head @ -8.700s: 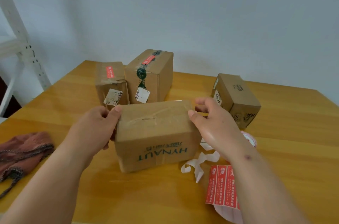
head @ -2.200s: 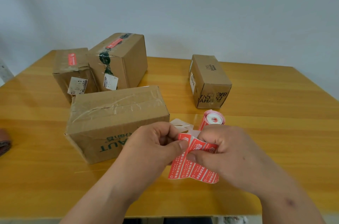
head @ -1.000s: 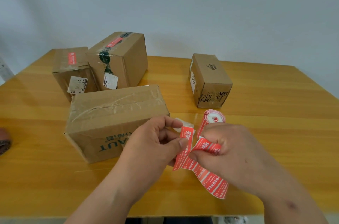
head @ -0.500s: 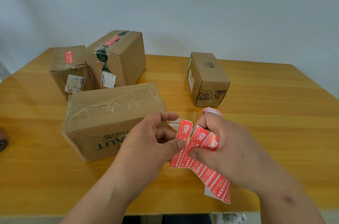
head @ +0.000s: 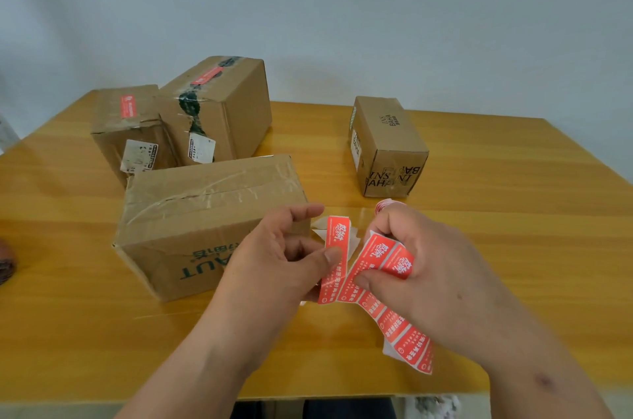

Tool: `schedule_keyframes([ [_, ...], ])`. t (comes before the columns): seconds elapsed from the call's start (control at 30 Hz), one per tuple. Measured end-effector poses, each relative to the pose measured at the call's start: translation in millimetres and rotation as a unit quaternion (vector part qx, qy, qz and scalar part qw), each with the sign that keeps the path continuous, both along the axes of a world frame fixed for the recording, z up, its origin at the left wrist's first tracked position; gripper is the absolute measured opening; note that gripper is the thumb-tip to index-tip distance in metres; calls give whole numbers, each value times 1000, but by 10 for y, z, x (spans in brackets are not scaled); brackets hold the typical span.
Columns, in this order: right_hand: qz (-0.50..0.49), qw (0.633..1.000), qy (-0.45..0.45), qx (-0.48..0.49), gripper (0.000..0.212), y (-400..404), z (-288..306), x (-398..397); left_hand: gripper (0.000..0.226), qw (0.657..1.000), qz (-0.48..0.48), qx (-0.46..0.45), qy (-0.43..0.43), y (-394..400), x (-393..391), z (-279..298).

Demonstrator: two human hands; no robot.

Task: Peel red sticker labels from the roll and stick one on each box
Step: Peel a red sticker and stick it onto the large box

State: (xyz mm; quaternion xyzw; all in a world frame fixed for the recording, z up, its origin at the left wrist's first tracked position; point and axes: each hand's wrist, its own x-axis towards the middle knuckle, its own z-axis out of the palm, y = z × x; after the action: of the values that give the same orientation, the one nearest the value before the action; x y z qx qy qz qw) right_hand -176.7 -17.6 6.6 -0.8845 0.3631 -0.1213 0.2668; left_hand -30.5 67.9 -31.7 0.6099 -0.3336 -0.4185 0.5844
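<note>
My left hand (head: pixel 284 257) pinches a single red sticker (head: pixel 335 247) between thumb and fingers, its top end standing free. My right hand (head: pixel 431 274) grips the strip of red stickers (head: pixel 383 261), whose tail (head: pixel 411 346) hangs down toward the table edge. Only a sliver of the roll (head: pixel 385 204) shows behind my right fingers. Just left of my hands lies a large taped box (head: pixel 205 213) with no red sticker on its top. A small box (head: pixel 387 144) at the right also shows none. Two boxes at the back left (head: pixel 133 123) (head: pixel 219 106) each carry a red sticker.
Everything sits on a yellow wooden table (head: pixel 513 247) against a pale wall. Bits of white backing paper (head: pixel 320 230) lie behind the held sticker. A dark reddish object (head: pixel 5 264) shows at the left edge. The table's front edge runs just below my wrists.
The large box was set down and my hands took up the sticker strip. Over the last second the left hand has pulled one sticker further away from the strip.
</note>
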Motion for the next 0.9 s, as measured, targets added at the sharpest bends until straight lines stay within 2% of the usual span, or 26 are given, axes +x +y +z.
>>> schedule_keyframes([
  [0.1, -3, 1000, -21, 12, 30, -22, -1, -32, 59, 999, -29, 25, -26, 21, 16, 36],
  [0.2, -2, 999, -36, 19, 31, -26, -22, -42, 56, 997, -39, 29, -53, 24, 24, 39],
  [0.57, -8, 996, -85, 23, 35, -16, 8, -63, 50, 997, 46, -24, -54, 12, -49, 66],
  [0.9, -18, 988, -129, 81, 35, -16, 24, -92, 50, 992, 99, -45, -60, 20, -61, 85],
])
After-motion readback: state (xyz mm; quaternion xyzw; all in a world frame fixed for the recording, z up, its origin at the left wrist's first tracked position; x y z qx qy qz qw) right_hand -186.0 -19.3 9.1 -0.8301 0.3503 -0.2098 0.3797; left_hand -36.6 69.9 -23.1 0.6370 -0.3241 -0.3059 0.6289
